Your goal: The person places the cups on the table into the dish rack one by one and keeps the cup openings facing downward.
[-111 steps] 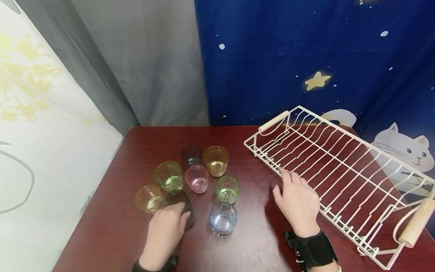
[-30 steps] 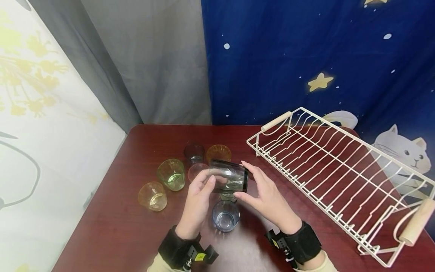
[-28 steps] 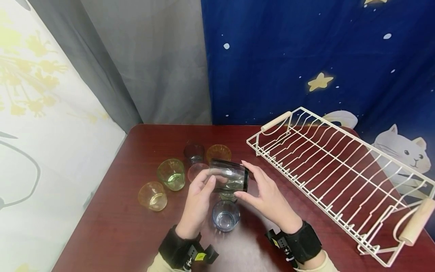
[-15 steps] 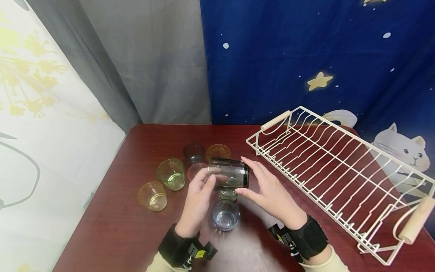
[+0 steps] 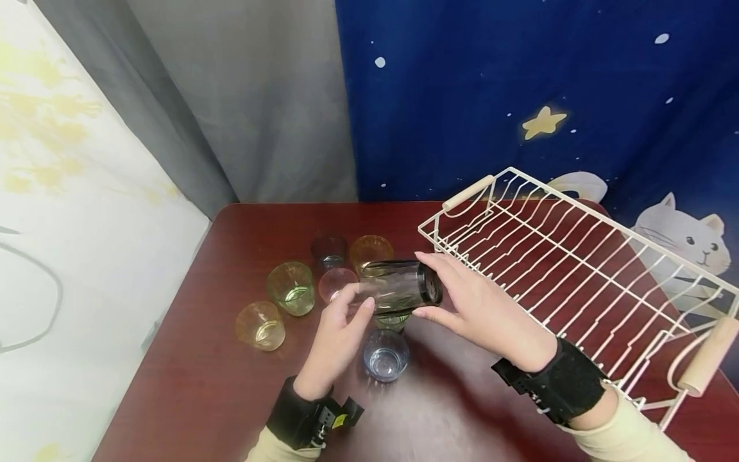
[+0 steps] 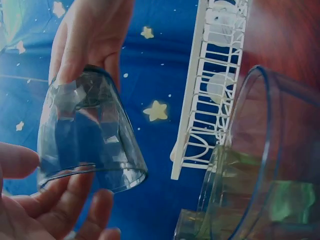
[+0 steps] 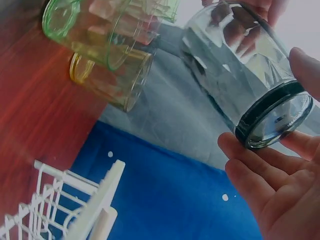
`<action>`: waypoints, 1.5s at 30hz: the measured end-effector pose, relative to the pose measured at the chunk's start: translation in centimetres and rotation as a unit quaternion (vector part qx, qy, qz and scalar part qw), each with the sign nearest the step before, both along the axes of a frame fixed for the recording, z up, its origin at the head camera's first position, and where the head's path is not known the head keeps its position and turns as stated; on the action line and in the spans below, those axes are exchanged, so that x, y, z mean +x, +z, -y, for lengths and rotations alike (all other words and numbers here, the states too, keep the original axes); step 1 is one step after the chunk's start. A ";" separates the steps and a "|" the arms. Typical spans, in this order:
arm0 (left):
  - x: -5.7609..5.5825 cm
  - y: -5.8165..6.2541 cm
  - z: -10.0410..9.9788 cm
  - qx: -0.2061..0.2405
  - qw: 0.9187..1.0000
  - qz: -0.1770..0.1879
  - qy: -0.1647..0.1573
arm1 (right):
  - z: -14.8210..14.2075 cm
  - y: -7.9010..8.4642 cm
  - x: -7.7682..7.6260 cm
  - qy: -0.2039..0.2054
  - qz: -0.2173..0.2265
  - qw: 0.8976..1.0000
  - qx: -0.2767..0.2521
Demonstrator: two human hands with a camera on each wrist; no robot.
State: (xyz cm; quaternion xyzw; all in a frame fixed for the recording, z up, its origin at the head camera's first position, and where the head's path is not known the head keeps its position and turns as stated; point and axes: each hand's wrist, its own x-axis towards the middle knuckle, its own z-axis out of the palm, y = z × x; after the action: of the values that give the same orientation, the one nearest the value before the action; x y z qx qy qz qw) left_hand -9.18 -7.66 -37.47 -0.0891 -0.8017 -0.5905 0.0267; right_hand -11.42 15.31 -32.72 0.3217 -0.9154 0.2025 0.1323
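Evidently, in the head view, the left hand (image 5: 340, 324) pinches the rim of the dark glass (image 5: 395, 287) and the right hand (image 5: 485, 305) grips its base, sideways above the table's (image 5: 213, 385) middle, perhaps to support both ends; that base is now turned more into view and sits nearer the rack (image 5: 557, 244) by the right edge than before. In the left wrist view, thumb and fingers flank the rim; in the right wrist view, they bracket the base.
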 end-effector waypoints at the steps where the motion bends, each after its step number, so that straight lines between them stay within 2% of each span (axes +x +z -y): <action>1: 0.0 0.0 0.0 -0.004 1.000 0.001 -0.001 | 0.0 0.3 -0.1 0.005 -0.008 1.000 0.006; 6: -0.2 0.0 0.1 -0.023 1.000 -0.006 -0.013 | 0.1 1.5 -0.4 0.012 -0.033 0.999 0.035; 10: -0.5 -0.1 0.6 -0.070 0.997 -0.035 -0.017 | 0.1 2.3 -0.6 0.026 -0.058 0.997 0.045; 14: -0.6 -0.1 1.7 -0.110 0.991 -0.077 -0.003 | 0.0 2.9 -1.0 0.039 -0.094 0.993 0.059; 18: -0.3 0.0 3.3 -0.133 0.985 -0.106 0.029 | -0.4 3.6 -1.9 0.043 -0.087 0.993 0.070; 21: 0.0 0.2 4.4 -0.178 0.973 -0.133 0.061 | -1.1 4.3 -2.9 0.037 -0.054 0.995 0.070; 25: 0.4 0.3 5.9 -0.251 0.948 -0.170 0.098 | -2.4 5.4 -4.6 0.007 -0.018 0.997 0.068; 29: 0.7 0.0 7.5 -0.293 0.930 -0.189 0.119 | -3.9 6.4 -6.0 -0.029 -0.002 0.997 0.076; 34: 1.2 -0.8 9.5 -0.344 0.912 -0.180 0.135 | -5.9 7.0 -7.6 -0.072 0.031 0.994 0.072; 37: 1.5 -1.3 10.5 -0.370 0.905 -0.161 0.136 | -7.2 7.2 -8.7 -0.097 0.050 0.992 0.064; 39: 1.5 -1.5 11.1 -0.378 0.905 -0.145 0.131 | -8.2 7.2 -9.4 -0.113 0.057 0.990 0.063; 45: 1.1 -1.7 12.4 -0.385 0.912 -0.100 0.099 | -10.9 7.0 -11.4 -0.155 0.076 0.984 0.053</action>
State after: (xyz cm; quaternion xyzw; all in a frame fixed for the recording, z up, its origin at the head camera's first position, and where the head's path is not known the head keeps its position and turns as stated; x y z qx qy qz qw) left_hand -8.07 -20.08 -39.18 -0.0711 -0.9646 -0.2188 0.1289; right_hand -22.80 26.25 -25.71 0.1661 -0.9711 0.1545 0.0748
